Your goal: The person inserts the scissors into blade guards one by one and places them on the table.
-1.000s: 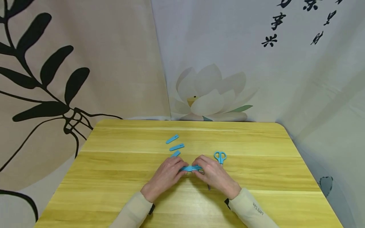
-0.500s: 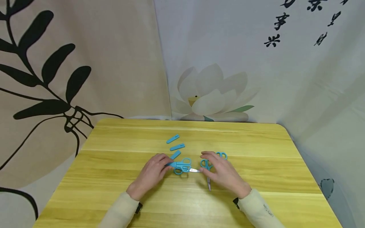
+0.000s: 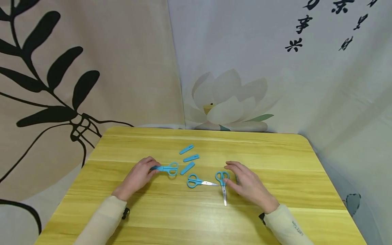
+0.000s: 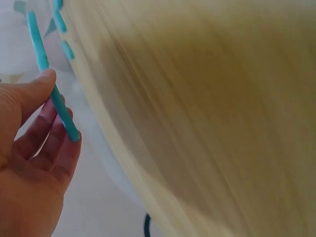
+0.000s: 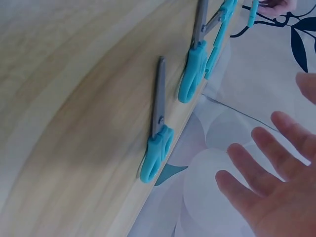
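Scissors (image 3: 166, 168), sheathed, are pinched by their covered end in the left hand (image 3: 138, 176), left of three loose covers (image 3: 191, 158). Three bare pairs (image 3: 224, 194) lie on the desk (image 3: 196, 217), so one seems done, three left. The right hand (image 3: 250, 185), fingers spread, holds nothing.

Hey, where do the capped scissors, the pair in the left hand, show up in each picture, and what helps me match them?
Head: the capped scissors are left of centre, below the middle.
Left wrist: upper left, edge-on as a thin blue strip.
Right wrist: at the top, right of centre, a short blue strip.
Shared landmark: the left hand holding them, partly cut off in the right wrist view.
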Action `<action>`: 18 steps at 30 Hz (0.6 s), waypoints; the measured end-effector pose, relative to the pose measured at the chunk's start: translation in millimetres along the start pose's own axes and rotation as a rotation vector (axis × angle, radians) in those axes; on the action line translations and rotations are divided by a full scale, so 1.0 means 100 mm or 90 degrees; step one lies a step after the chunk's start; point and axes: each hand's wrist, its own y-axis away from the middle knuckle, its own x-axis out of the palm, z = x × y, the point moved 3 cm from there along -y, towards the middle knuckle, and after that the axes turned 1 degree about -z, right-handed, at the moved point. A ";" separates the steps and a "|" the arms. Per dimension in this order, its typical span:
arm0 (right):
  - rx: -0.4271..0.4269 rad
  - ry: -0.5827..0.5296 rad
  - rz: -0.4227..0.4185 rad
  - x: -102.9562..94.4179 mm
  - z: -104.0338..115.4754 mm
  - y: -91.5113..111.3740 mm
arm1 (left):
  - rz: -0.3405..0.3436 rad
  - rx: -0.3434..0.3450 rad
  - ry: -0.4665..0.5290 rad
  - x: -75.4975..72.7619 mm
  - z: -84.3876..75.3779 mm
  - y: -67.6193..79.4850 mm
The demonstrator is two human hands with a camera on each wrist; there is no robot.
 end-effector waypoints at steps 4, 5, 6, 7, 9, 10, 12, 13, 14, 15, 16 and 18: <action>-0.007 0.006 -0.002 -0.01 -0.01 0.01 | 0.016 -0.007 0.011 0.01 0.14 -0.01; -0.009 0.008 -0.003 -0.01 -0.02 0.02 | 0.021 -0.008 0.012 0.01 0.17 -0.01; -0.010 0.010 -0.004 -0.02 -0.02 0.02 | 0.026 -0.010 0.015 0.02 0.20 -0.01; -0.011 0.011 -0.004 -0.02 -0.02 0.02 | 0.031 -0.012 0.017 0.02 0.22 -0.02; -0.011 0.012 -0.005 -0.02 -0.02 0.02 | 0.043 -0.017 0.018 0.02 0.26 -0.02; -0.011 0.012 -0.006 -0.02 -0.03 0.03 | 0.050 -0.020 0.019 0.03 0.27 -0.02; -0.014 0.013 -0.008 -0.02 -0.03 0.03 | 0.060 -0.023 0.019 0.03 0.29 -0.03; -0.016 0.013 -0.010 -0.02 -0.03 0.03 | 0.064 -0.024 0.020 0.04 0.30 -0.03; -0.018 0.014 -0.011 -0.02 -0.04 0.03 | 0.068 -0.026 0.020 0.04 0.30 -0.03; -0.020 0.014 -0.012 -0.02 -0.04 0.03 | 0.071 -0.026 0.021 0.04 0.31 -0.04; -0.023 0.015 -0.013 -0.02 -0.04 0.03 | 0.073 -0.026 0.022 0.05 0.31 -0.04; -0.026 0.015 -0.013 -0.02 -0.04 0.03 | 0.076 -0.027 0.024 0.05 0.32 -0.04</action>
